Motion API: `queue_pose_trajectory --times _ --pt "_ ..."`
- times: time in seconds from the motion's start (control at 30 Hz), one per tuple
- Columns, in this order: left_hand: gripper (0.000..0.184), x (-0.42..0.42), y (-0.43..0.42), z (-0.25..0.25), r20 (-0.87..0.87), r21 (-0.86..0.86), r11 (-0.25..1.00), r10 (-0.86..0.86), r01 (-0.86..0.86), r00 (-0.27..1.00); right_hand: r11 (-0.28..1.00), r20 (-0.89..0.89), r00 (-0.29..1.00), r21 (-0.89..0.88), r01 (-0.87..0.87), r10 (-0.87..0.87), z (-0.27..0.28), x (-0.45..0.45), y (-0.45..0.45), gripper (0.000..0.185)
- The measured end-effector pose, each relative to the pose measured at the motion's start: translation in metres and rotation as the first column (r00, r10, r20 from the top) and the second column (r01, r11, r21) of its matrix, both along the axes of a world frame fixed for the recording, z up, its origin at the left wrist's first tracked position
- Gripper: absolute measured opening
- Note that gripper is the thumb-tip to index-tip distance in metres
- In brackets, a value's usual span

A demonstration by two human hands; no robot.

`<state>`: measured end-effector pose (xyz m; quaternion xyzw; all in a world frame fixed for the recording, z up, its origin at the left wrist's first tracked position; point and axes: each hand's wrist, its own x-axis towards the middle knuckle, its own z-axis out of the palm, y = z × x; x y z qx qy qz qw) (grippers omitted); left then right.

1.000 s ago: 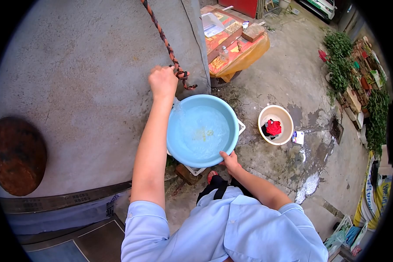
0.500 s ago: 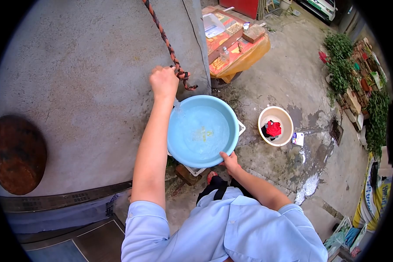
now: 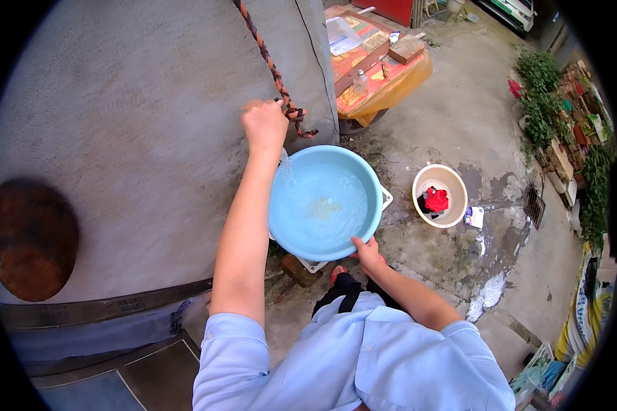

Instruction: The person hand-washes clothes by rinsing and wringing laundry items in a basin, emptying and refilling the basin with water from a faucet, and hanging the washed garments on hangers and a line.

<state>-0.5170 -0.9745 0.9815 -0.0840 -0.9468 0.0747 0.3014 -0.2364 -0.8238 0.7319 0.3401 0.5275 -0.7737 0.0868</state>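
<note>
A light blue basin (image 3: 325, 203) with water in it rests on a white stand (image 3: 387, 198) beside the wall. My right hand (image 3: 369, 252) grips the basin's near right rim, thumb on top. Above the basin's far left edge, my left hand (image 3: 264, 127) is closed against the wall, next to the lower end of a braided rope (image 3: 274, 72). What its fingers hold is hidden behind the hand. A stream of water falls into the basin just below that hand.
A cream bucket (image 3: 421, 183) with red and dark cloth stands on the ground to the right, beside a small white box (image 3: 474, 217). Beyond is a table (image 3: 353, 65) with an orange cover. Plants (image 3: 541, 103) and bricks line the far right. A rusty oval object (image 3: 31, 240) is at left.
The whole view has shifted slightly, so things appear a little further right. Both hands keep their places at the wall and on the basin's rim. Water keeps running in.
</note>
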Motion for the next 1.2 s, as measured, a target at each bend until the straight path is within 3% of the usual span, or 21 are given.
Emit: queue_pose_trajectory --times 0.13,0.2,0.5,0.6,1.0,1.2 --pt "0.031 0.002 -0.001 0.002 -0.072 -0.059 0.998 -0.003 -0.001 0.997 0.999 -0.009 1.0 -0.04 -0.001 0.0 -0.004 0.005 -0.003 0.037" --pt "0.031 0.002 0.0 0.003 -0.055 0.046 0.999 -0.024 0.027 0.998 1.0 0.02 1.0 -0.005 0.021 -0.021 0.001 0.007 -0.005 0.037" --pt "0.031 0.002 -0.002 0.002 -0.093 0.004 0.999 -0.041 0.042 0.995 0.991 -0.017 0.996 -0.106 0.086 -0.088 0.005 0.016 -0.018 0.036" --pt "0.031 0.004 -0.002 0.002 -0.097 0.009 0.999 -0.044 0.045 0.994 0.997 0.004 0.998 -0.04 0.059 -0.058 -0.006 0.019 -0.019 0.036" --pt "0.032 0.004 -0.003 0.002 -0.075 0.006 0.999 -0.041 0.042 0.996 0.986 -0.052 0.993 -0.134 0.1 -0.108 -0.007 0.022 -0.02 0.036" --pt "0.032 0.004 -0.004 0.002 -0.071 0.014 0.999 -0.041 0.042 0.997 0.995 -0.023 0.997 -0.071 0.066 -0.068 -0.005 0.019 -0.018 0.037"
